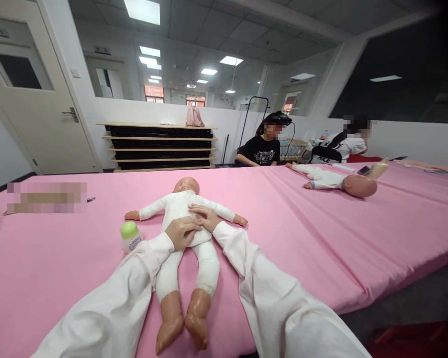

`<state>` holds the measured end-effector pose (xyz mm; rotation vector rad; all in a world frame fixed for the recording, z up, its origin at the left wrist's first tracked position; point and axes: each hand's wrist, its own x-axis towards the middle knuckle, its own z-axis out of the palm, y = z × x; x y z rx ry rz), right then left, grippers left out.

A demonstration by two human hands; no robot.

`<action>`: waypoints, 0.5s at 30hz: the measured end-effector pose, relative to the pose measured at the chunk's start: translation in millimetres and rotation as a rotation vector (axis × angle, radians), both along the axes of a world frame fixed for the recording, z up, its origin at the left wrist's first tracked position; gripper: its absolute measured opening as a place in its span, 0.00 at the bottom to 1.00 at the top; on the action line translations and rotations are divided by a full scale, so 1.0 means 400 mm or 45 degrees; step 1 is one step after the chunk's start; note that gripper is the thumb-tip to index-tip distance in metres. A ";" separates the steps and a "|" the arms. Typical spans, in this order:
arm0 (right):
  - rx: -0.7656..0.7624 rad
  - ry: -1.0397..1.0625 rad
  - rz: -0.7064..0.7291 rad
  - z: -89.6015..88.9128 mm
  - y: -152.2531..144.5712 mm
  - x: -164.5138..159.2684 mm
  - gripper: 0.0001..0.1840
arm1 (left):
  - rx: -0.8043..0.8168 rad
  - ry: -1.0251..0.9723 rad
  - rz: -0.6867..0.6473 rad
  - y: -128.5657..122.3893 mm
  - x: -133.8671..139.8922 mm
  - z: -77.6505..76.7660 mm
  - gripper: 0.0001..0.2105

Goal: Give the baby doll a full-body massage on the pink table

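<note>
A baby doll (169, 209) in a white cloth body lies on its back, arms spread, head away from me and feet towards me. My left hand (182, 232) rests flat on the lower left of its belly. Higher up and to the right, my right hand (205, 217) lies on the doll's torso, its fingers pointing left. The fingertips of both hands come close together over the middle of the belly. Neither hand grips anything. Beside the doll's left side stands a small jar (130, 237) with a green lid.
A pink sheet (283, 223) covers the wide table. A second doll (332, 181) lies at the right, near a lotion bottle (379, 169). One person (263, 149) sits across the table, another (343, 144) further right. A pen (91, 199) lies at the left beside a blurred patch.
</note>
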<state>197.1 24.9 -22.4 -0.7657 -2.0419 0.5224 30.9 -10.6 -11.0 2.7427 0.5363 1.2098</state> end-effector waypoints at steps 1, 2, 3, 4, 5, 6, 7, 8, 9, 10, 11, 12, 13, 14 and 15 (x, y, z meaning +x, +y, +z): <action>-0.033 -0.031 -0.001 0.009 0.001 0.001 0.17 | 0.010 -0.001 -0.012 -0.002 0.000 -0.009 0.11; -0.046 -0.102 0.006 0.020 0.003 -0.001 0.18 | 0.023 0.009 -0.033 -0.002 -0.001 -0.017 0.12; -0.043 -0.207 0.032 0.031 0.006 -0.005 0.18 | 0.038 0.036 -0.056 -0.001 -0.003 -0.024 0.12; -0.030 -0.333 0.078 0.043 0.010 -0.013 0.18 | 0.057 0.074 -0.080 0.000 -0.005 -0.028 0.13; -0.010 -0.466 0.138 0.055 0.016 -0.024 0.19 | 0.070 0.123 -0.100 0.001 -0.006 -0.030 0.14; 0.013 -0.587 0.202 0.066 0.024 -0.038 0.19 | 0.067 0.186 -0.117 0.001 -0.005 -0.029 0.15; 0.034 -0.691 0.265 0.076 0.033 -0.055 0.18 | 0.054 0.250 -0.131 0.000 -0.003 -0.027 0.16; 0.058 -0.777 0.318 0.086 0.043 -0.073 0.18 | 0.033 0.314 -0.145 -0.002 0.001 -0.023 0.18; 0.087 -0.850 0.363 0.095 0.053 -0.092 0.18 | 0.012 0.375 -0.154 -0.004 0.007 -0.019 0.20; 0.122 -0.916 0.404 0.103 0.064 -0.111 0.18 | -0.003 0.424 -0.150 -0.006 0.013 -0.015 0.21; 0.159 -0.972 0.436 0.111 0.073 -0.130 0.17 | -0.010 0.466 -0.136 -0.007 0.019 -0.011 0.22; 0.195 -1.021 0.460 0.119 0.082 -0.148 0.17 | -0.012 0.499 -0.107 -0.007 0.024 -0.008 0.23; 0.228 -1.064 0.478 0.127 0.090 -0.165 0.16 | -0.015 0.527 -0.061 -0.006 0.029 -0.005 0.22; 0.257 -1.100 0.490 0.133 0.097 -0.181 0.15 | -0.027 0.552 0.005 -0.004 0.033 -0.003 0.21; 0.282 -1.130 0.499 0.139 0.104 -0.195 0.15 | -0.055 0.573 0.091 -0.002 0.035 -0.002 0.18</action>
